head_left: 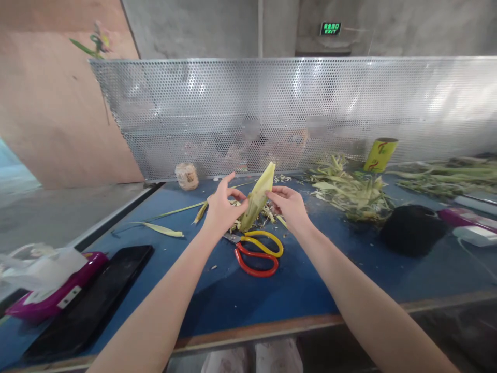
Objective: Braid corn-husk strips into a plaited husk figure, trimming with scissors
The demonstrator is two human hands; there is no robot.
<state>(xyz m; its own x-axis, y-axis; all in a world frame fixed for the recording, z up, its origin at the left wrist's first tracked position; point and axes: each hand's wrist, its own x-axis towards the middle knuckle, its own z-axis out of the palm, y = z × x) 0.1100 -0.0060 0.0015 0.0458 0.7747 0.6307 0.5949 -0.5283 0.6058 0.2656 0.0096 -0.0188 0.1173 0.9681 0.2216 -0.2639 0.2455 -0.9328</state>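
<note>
A folded yellow-green leaf cone [259, 199] stands upright over the blue table [248, 295], between both hands. My left hand [222, 207] pinches its lower left side, index finger raised. My right hand [289, 204] touches its right edge with curled fingers. Just below the leaf lie scissors [258, 251] with one yellow and one red handle loop, blades pointing left under the leaf. Small leaf scraps [267, 213] are scattered around the cone's base.
A pile of green leaves [351, 189] lies at the right, a black yarn ball [411, 229] beside it, a yellow cylinder [380, 154] behind. A black phone [101, 295] and magenta box [50, 295] sit at left. A perforated metal screen [295, 109] backs the table.
</note>
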